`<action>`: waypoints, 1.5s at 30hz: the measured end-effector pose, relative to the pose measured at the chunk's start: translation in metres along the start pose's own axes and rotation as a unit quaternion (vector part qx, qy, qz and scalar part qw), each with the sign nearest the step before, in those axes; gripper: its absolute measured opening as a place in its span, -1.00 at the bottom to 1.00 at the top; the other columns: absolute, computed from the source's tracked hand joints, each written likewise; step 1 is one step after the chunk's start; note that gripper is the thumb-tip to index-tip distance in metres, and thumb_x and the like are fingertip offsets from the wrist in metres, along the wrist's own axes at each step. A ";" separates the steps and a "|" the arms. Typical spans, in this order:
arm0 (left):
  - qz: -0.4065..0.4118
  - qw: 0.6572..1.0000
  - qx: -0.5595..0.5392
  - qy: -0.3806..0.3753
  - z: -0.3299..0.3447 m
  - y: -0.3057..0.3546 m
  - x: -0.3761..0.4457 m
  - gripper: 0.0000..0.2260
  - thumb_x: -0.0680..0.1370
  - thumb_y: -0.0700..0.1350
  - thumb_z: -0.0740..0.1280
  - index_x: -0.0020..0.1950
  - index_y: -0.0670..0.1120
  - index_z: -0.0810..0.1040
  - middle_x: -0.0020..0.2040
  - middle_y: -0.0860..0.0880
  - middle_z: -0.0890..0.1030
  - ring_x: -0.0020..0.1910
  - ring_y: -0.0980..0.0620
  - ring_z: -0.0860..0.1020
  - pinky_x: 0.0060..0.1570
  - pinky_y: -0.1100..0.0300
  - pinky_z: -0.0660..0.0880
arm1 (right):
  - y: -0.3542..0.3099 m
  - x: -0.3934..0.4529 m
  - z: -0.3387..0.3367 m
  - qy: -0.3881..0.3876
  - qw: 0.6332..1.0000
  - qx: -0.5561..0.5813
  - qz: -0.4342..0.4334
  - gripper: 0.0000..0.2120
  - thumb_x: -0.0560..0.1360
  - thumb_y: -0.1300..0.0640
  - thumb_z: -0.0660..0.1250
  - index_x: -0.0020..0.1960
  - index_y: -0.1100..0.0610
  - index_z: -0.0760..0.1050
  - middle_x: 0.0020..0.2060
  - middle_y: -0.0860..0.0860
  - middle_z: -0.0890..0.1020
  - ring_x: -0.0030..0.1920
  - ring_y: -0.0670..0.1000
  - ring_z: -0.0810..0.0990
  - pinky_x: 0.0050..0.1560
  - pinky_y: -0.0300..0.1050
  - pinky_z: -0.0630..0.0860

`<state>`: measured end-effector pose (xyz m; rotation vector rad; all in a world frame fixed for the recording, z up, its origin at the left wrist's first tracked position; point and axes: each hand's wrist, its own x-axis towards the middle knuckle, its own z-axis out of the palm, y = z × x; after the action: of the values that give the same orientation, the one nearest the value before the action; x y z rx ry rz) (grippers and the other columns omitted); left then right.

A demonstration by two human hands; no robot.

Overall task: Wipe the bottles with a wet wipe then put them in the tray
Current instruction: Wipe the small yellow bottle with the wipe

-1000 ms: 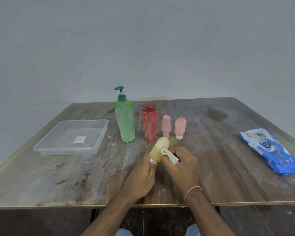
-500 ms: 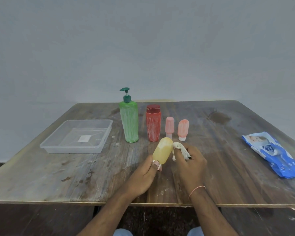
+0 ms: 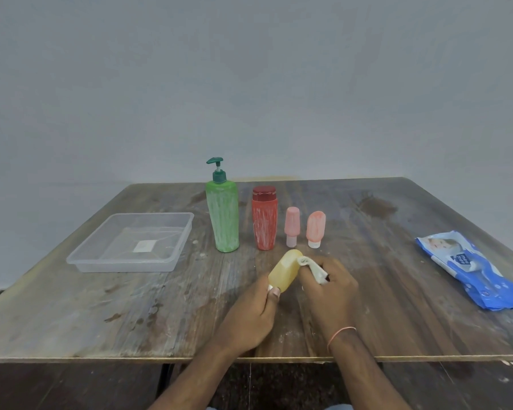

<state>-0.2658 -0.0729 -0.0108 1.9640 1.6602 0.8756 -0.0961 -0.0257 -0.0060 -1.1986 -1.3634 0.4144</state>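
Your left hand (image 3: 251, 313) grips the yellow bottle (image 3: 285, 270) near its lower, capped end, with the fingers (image 3: 274, 292) curled round it so that a thumbnail shows just below the bottle's body. The bottle is tilted, its rounded end pointing up and away from you, and it is held just above the desk (image 3: 101, 306) in front of the row of standing bottles.

Your right hand (image 3: 329, 288) is closed round a crumpled white wet wipe (image 3: 311, 266). The wipe sticks out past the fingers and touches the upper right side of the yellow bottle. The two hands sit close together, with the bottle between them. A thin pink band (image 3: 339, 332) circles your right wrist.

Behind the hands, four bottles stand upright in a line, all streaked with white marks: a green pump bottle (image 3: 223, 220), a red bottle (image 3: 264, 221), a small pink bottle (image 3: 291, 225) standing on its cap, and a small orange bottle (image 3: 315, 228) also on its cap. The clear plastic tray (image 3: 172, 258) lies well to the left of the green pump bottle, with only a white label on its floor. A blue pack of wipes (image 3: 471, 267) lies flat near the right edge of the desk, well apart from your hands.
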 end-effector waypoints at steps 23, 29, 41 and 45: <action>0.037 0.997 0.069 0.009 0.004 -0.001 -0.002 -0.83 0.77 0.12 0.06 0.23 0.11 0.37 -0.11 0.15 0.50 -0.17 0.17 0.50 -0.18 0.15 0.45 | 0.007 0.003 0.003 0.007 0.999 -0.021 -0.032 -0.80 0.50 0.22 0.54 0.08 0.00 0.77 -0.13 -0.14 0.62 -0.11 -0.13 0.61 -0.20 -0.25 0.48; 0.012 1.000 0.021 0.019 0.004 -0.007 0.001 -0.79 0.75 0.16 0.06 0.21 0.12 0.42 -0.06 0.12 0.56 -0.10 0.12 0.55 -0.07 -0.03 0.57 | 0.007 0.000 0.005 -0.062 0.994 -0.022 -0.085 -0.83 0.46 0.20 0.57 0.01 -0.01 0.77 -0.14 -0.15 0.61 -0.09 -0.10 0.63 -0.17 -0.46 0.41; 0.033 0.996 0.087 0.018 0.006 -0.002 0.001 -0.84 0.76 0.11 0.07 0.19 0.10 0.39 -0.09 0.15 0.50 -0.15 0.17 0.50 -0.12 0.11 0.52 | 0.009 0.000 0.008 -0.079 0.992 -0.016 -0.101 -0.69 0.52 0.20 0.56 0.24 -0.02 0.75 -0.05 -0.11 0.63 -0.01 -0.16 0.62 -0.10 -0.41 0.49; 0.042 0.996 0.069 0.028 0.007 -0.005 0.004 -0.80 0.76 0.07 0.07 0.29 0.10 0.42 0.06 0.14 0.58 0.00 0.19 0.56 0.08 0.07 0.58 | 0.010 -0.002 0.010 -0.132 0.981 -0.018 -0.140 -0.72 0.51 0.15 0.57 0.21 -0.03 0.75 -0.09 -0.14 0.59 -0.02 -0.16 0.62 -0.07 -0.35 0.53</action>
<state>-0.2638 -0.0678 -0.0184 2.1328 1.7221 0.8742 -0.1016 -0.0196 -0.0177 -0.9863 -1.7482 0.3569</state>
